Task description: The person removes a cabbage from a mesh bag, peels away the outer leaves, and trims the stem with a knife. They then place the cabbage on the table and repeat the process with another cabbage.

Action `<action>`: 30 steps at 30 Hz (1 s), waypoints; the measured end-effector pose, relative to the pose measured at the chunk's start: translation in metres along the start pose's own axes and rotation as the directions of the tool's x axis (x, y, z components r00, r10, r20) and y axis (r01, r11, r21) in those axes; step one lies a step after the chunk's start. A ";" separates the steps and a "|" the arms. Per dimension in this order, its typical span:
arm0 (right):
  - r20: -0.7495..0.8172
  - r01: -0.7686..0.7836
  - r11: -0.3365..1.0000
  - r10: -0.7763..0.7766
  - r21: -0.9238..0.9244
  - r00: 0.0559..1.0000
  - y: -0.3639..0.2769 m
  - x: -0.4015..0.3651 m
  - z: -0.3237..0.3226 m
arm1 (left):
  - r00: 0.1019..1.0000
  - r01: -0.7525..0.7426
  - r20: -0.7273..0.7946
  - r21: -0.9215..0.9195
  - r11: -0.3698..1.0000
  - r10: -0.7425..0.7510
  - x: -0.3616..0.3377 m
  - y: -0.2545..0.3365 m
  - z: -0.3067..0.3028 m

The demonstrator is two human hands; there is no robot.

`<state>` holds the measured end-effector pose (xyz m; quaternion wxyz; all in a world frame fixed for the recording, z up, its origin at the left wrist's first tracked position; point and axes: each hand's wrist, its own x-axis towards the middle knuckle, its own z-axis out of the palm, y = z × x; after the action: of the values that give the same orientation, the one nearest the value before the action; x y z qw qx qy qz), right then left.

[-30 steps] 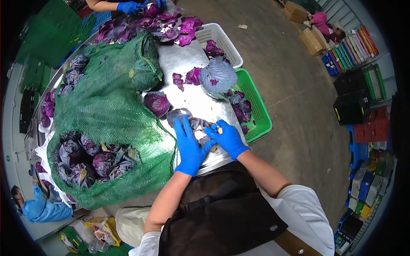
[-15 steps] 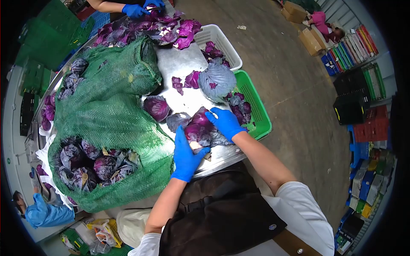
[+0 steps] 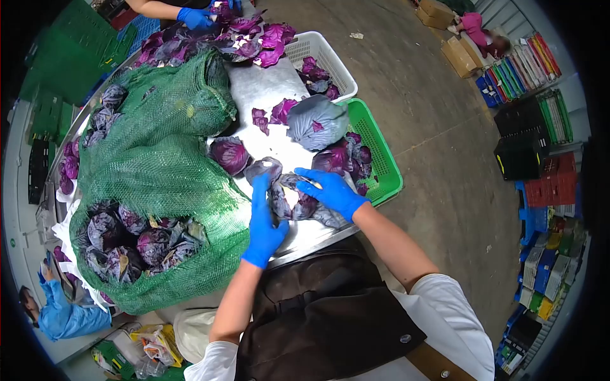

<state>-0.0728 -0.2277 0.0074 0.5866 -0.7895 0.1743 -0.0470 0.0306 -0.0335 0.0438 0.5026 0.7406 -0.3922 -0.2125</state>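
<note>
A dull red cabbage head (image 3: 293,202) with a pale cut patch lies on the metal tabletop between my hands. My left hand (image 3: 262,223), in a blue glove, is open along its left side, fingers straight and thumb apart, fingertips at a loose grey-purple outer leaf (image 3: 264,167). From the right my right hand (image 3: 333,192), also gloved in blue, reaches over the head with fingers stretched out. Just beyond it, a glossy purple cabbage (image 3: 332,157) sits by the green basket's edge. A large grey-blue cabbage (image 3: 318,122) and a purple one (image 3: 229,155) lie farther off.
A green mesh sack (image 3: 159,171) of cabbages covers the left side. At the right edge are a green basket (image 3: 391,159) and a white basket (image 3: 343,79), both holding cabbage pieces. Across the table, a co-worker's gloved hand (image 3: 196,18) is at a leaf pile (image 3: 244,38).
The glossy purple cabbage has moved from between my hands to the right, beside the green basket. My left hand has shifted slightly left, and the right hand's fingers now reach over the duller head.
</note>
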 end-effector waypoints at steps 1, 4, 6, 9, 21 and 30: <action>-0.054 -0.033 0.999 0.032 -0.023 0.998 -0.003 -0.007 -0.001 | 0.994 -0.008 -0.109 0.023 1.000 0.010 -0.018 -0.009 0.003; -0.196 -0.125 0.992 0.118 -0.022 0.974 -0.022 -0.028 0.009 | 0.991 0.105 -0.062 -0.197 0.975 -0.119 -0.029 -0.005 0.035; -0.177 -0.221 0.947 0.183 -0.231 0.967 -0.042 -0.033 0.003 | 0.991 0.043 -0.127 0.097 0.994 -0.030 -0.009 -0.006 0.043; -0.171 -0.166 0.840 0.089 -0.516 0.981 -0.038 -0.032 -0.005 | 0.985 0.053 -0.164 0.035 0.998 -0.046 0.016 -0.006 0.043; -0.097 -0.027 0.629 -0.077 -0.777 0.992 -0.045 -0.045 -0.005 | 0.984 0.164 -0.094 0.117 0.980 -0.153 0.035 -0.016 0.047; -0.278 -0.316 0.847 0.209 -0.427 0.937 -0.012 0.033 -0.027 | 0.996 0.054 -0.081 0.429 0.902 -0.021 0.009 0.006 0.061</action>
<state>-0.0466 -0.2601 0.0222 0.3580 -0.8650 0.3515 -0.0102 -0.0090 -0.0769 0.0256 0.3367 0.8481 -0.3960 -0.1026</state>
